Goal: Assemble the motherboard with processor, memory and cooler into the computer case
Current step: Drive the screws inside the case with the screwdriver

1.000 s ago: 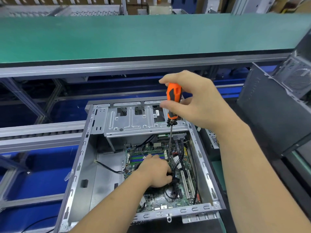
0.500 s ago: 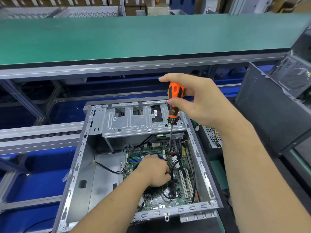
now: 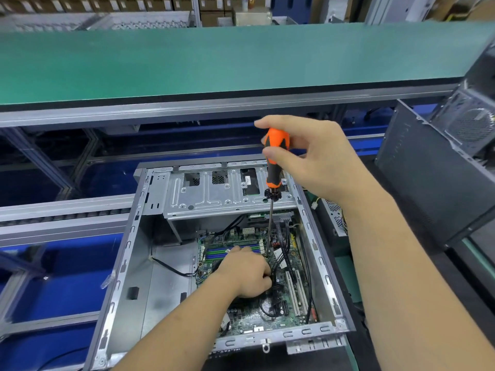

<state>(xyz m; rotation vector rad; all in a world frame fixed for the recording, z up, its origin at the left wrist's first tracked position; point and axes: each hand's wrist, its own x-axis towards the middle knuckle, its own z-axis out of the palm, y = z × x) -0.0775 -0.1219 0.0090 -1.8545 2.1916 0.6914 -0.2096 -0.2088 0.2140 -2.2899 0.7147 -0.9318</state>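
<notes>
Compared with a second ago, the right hand (image 3: 318, 156) has loosened its wrap on the screwdriver (image 3: 274, 167): the palm sits farther off the orange handle, and the forefinger now rests over the handle's top while the thumb presses its near side. Its shaft has stayed upright over the same spot on the board, and the left hand (image 3: 247, 273) has stayed down among the cables.

From the head camera, the computer case (image 3: 126, 263) lies open on its side in front of the person, just beside a roller conveyor (image 3: 61, 210) at its left. The motherboard (image 3: 249, 315) lies flat on the floor of the case, toward its right half, with blue memory slots (image 3: 217, 254) at its far left and white expansion slots (image 3: 294, 293) toward the near right. A silver drive cage (image 3: 214, 196) spans the far end of the case above the board.

Pinched between thumb and fingers, the screwdriver stands nearly vertical, its tip down on the board just right of the memory slots. The left hand rests knuckles-up on the board's middle, fingers curled into a bundle of black cables (image 3: 276, 287); whatever lies under the palm is hidden.

A green bench top (image 3: 214, 57) runs across behind the case. A second dark case (image 3: 434, 183) stands at the right.
</notes>
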